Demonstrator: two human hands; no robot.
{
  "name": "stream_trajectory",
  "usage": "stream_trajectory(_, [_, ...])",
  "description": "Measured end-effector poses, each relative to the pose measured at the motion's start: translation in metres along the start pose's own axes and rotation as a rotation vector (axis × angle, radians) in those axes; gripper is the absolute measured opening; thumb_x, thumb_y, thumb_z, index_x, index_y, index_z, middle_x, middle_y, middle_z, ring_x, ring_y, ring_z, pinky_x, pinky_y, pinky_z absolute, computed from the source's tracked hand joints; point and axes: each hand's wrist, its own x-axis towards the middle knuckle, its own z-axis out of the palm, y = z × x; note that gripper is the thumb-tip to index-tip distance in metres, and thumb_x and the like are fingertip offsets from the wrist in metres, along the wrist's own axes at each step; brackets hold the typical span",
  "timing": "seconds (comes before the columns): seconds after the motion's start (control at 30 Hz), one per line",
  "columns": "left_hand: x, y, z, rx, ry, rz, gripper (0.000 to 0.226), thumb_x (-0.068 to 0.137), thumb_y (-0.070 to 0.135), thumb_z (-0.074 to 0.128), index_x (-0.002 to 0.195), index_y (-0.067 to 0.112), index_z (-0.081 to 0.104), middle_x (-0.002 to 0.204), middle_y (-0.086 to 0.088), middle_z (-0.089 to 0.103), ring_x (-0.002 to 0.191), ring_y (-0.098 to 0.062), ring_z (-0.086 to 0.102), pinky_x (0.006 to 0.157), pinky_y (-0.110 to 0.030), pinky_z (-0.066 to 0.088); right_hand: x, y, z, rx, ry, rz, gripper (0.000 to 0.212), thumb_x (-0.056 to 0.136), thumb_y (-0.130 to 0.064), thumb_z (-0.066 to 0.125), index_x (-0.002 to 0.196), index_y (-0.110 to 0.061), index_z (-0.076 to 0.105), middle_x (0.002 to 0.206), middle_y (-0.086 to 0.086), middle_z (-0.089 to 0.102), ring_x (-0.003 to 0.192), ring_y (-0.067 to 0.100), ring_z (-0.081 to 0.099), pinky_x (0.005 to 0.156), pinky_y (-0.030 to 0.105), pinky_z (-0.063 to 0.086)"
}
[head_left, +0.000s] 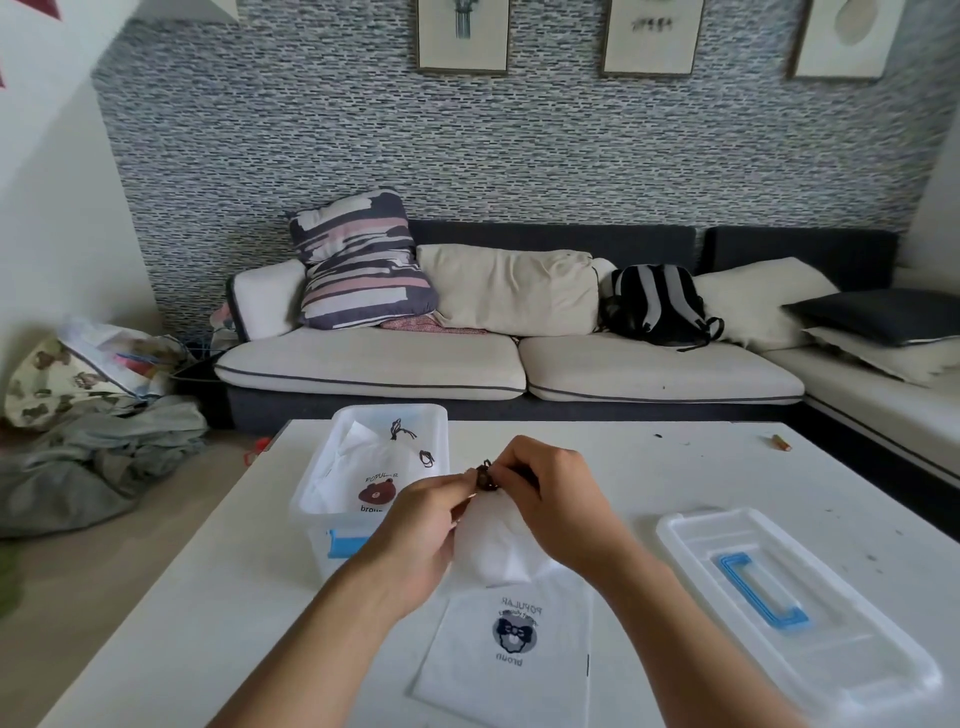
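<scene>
Above the middle of the white table (208, 597), my left hand (415, 530) and my right hand (556, 499) meet at the fingertips. Between them they pinch a small dark knot of cord (487, 478) at the top of a white fabric pouch (493, 545), which hangs below my fingers. A second white pouch (511, 660) with a bear print lies flat on the table beneath my wrists. To the left stands a clear plastic box (374, 483) holding a white bear-print pouch and two dark cord loops.
The box's clear lid (800, 603) with a blue handle lies at the right. A small brown stick (781, 442) rests near the table's far right edge. Behind the table is a sofa (519, 364) with cushions and a backpack (654, 306). Clothes and bags are piled on the floor at left.
</scene>
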Motion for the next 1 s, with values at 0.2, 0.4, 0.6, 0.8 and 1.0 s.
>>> stream_trajectory(0.2, [0.001,-0.0023,-0.0033,-0.24,-0.118,-0.132,0.024,0.101,0.014,0.047,0.102,0.004,0.069,0.09,-0.011,0.067,0.089,-0.023,0.064,0.085,-0.032,0.05,0.0001,-0.0009,0.0007,0.024,0.0,-0.046,0.014,0.096,-0.012,0.061,0.094,-0.016,0.075,0.087,-0.011,0.074,0.084,0.005,0.066,0.076,0.017,0.049])
stream_trajectory(0.4, [0.0028,-0.0034,-0.0048,-0.217,-0.164,-0.107,0.021,0.082,0.007,0.054,0.095,0.006,0.071,0.102,-0.016,0.062,0.097,-0.026,0.057,0.085,-0.033,0.045,-0.0004,-0.0009,0.0002,0.042,-0.015,-0.016,0.018,0.098,-0.013,0.057,0.089,-0.016,0.073,0.085,-0.009,0.072,0.081,0.008,0.064,0.074,0.023,0.05])
stream_trajectory(0.6, [0.0034,-0.005,-0.0013,-0.057,-0.088,0.014,0.02,0.089,-0.002,0.06,0.105,-0.004,0.073,0.111,-0.025,0.071,0.099,-0.029,0.069,0.101,-0.044,0.048,-0.0003,-0.0013,-0.0003,0.03,-0.046,0.057,0.017,0.1,-0.015,0.054,0.088,-0.014,0.066,0.074,-0.01,0.063,0.065,0.003,0.052,0.06,0.015,0.039])
stream_trajectory(0.8, [0.0038,-0.0052,-0.0024,0.087,-0.017,0.098,0.018,0.087,-0.002,0.065,0.101,0.002,0.076,0.105,-0.016,0.075,0.1,-0.025,0.07,0.095,-0.035,0.051,0.0008,-0.002,-0.004,0.063,-0.144,0.113,0.026,0.102,-0.016,0.048,0.084,-0.003,0.061,0.076,0.005,0.061,0.067,0.013,0.047,0.063,0.027,0.039])
stream_trajectory(1.0, [0.0023,-0.0081,-0.0041,0.239,0.03,0.213,0.008,0.084,0.008,0.074,0.092,0.006,0.077,0.098,-0.011,0.077,0.094,-0.02,0.07,0.092,-0.032,0.051,0.0014,-0.002,-0.0049,0.263,-0.21,0.249,0.043,0.102,-0.007,0.046,0.06,-0.017,0.043,0.056,-0.012,0.038,0.051,0.004,0.029,0.05,0.019,0.026])
